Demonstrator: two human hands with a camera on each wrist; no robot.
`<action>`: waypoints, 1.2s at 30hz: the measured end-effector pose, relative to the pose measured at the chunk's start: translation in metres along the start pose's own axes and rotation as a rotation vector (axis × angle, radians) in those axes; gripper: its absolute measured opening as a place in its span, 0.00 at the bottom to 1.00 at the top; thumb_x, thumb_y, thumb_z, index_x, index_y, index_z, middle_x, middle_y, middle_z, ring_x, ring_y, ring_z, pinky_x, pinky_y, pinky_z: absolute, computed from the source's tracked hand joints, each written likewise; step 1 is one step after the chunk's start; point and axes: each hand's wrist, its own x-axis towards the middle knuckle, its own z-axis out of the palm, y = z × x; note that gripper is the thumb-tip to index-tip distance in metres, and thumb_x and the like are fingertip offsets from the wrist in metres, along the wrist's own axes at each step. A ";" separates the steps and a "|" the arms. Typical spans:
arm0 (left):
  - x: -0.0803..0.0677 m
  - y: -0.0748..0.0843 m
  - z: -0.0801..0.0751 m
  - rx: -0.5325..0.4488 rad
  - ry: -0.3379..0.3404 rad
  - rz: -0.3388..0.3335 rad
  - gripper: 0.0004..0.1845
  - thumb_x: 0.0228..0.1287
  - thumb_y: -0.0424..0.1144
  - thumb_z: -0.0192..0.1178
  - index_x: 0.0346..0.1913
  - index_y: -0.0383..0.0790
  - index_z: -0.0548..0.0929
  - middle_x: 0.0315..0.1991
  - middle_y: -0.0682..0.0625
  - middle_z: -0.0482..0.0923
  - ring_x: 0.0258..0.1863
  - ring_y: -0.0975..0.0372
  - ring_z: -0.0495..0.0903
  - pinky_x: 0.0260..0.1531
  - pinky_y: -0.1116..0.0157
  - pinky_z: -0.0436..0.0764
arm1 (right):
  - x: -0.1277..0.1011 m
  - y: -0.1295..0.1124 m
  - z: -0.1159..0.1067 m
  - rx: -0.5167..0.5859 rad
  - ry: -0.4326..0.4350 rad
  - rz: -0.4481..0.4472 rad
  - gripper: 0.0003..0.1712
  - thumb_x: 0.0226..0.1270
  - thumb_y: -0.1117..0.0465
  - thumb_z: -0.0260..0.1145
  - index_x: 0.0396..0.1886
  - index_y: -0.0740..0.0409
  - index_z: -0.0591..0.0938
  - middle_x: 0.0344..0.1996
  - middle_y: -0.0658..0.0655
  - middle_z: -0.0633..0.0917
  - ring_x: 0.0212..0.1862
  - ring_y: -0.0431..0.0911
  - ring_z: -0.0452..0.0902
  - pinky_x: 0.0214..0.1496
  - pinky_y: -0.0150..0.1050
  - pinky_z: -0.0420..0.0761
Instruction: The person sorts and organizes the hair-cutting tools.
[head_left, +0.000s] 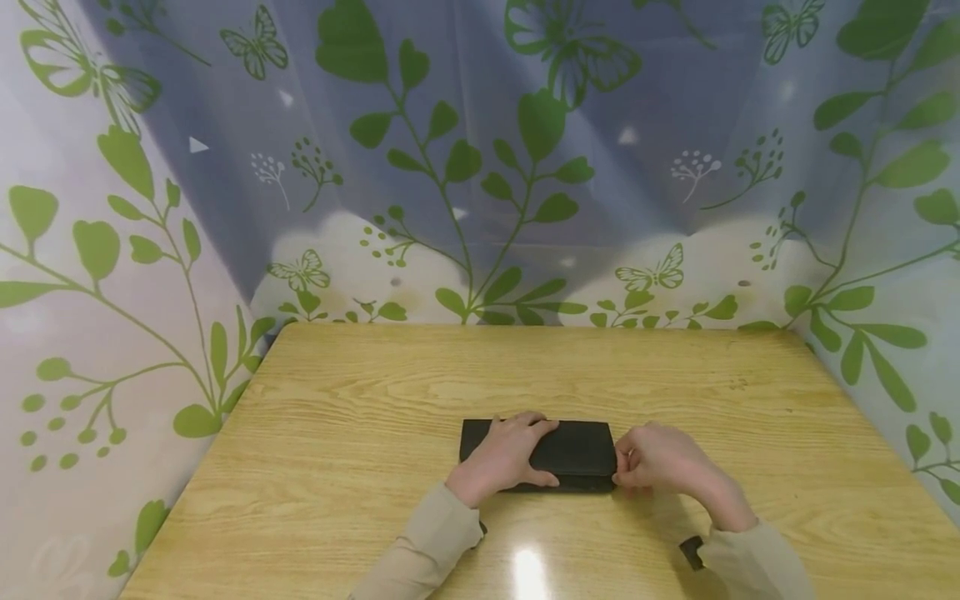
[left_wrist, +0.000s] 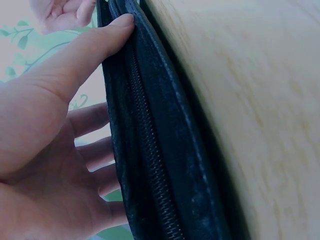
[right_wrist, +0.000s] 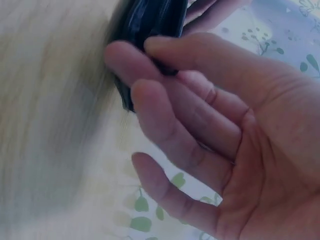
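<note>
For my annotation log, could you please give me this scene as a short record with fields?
surface: wooden table, leaf-and-butterfly printed curtain behind and at both sides
object: black zippered pouch, lying flat near the table's front middle, zip along its edge
left hand: left hand rests over the pouch's left half, thumb at the near edge
right hand: right hand pinches the pouch's right end between thumb and fingers
clothing: beige sleeves
unclear: whether the zip is open or closed

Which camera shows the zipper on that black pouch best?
The left wrist view: the zipper runs sharp along the pouch. The head view shows the whole pouch but no zipper; the right wrist view shows only a blurred end.
</note>
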 end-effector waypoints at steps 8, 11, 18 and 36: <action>0.000 0.000 0.000 0.004 0.001 0.001 0.42 0.57 0.57 0.74 0.72 0.47 0.73 0.71 0.47 0.70 0.70 0.53 0.70 0.65 0.40 0.69 | 0.001 0.004 0.000 -0.014 0.013 0.007 0.16 0.58 0.58 0.77 0.17 0.44 0.79 0.13 0.39 0.82 0.15 0.39 0.76 0.20 0.32 0.69; 0.000 0.000 0.000 0.006 0.005 0.003 0.42 0.57 0.58 0.73 0.73 0.47 0.72 0.71 0.47 0.70 0.69 0.53 0.70 0.65 0.41 0.69 | 0.001 0.004 0.000 -0.021 0.017 0.009 0.16 0.59 0.58 0.77 0.17 0.43 0.79 0.12 0.38 0.82 0.15 0.39 0.76 0.20 0.32 0.68; 0.001 -0.001 0.002 0.004 0.011 0.005 0.42 0.57 0.57 0.73 0.73 0.47 0.72 0.71 0.46 0.70 0.70 0.52 0.70 0.65 0.40 0.69 | 0.000 0.004 0.000 -0.052 0.036 0.006 0.16 0.59 0.59 0.76 0.17 0.43 0.78 0.12 0.38 0.82 0.15 0.38 0.75 0.20 0.32 0.68; -0.001 -0.001 0.000 -0.006 0.028 0.016 0.41 0.56 0.56 0.75 0.72 0.47 0.74 0.70 0.47 0.71 0.69 0.52 0.71 0.65 0.40 0.69 | 0.000 0.009 0.000 -0.130 0.094 0.065 0.17 0.55 0.64 0.75 0.19 0.41 0.77 0.13 0.37 0.80 0.15 0.35 0.72 0.21 0.35 0.67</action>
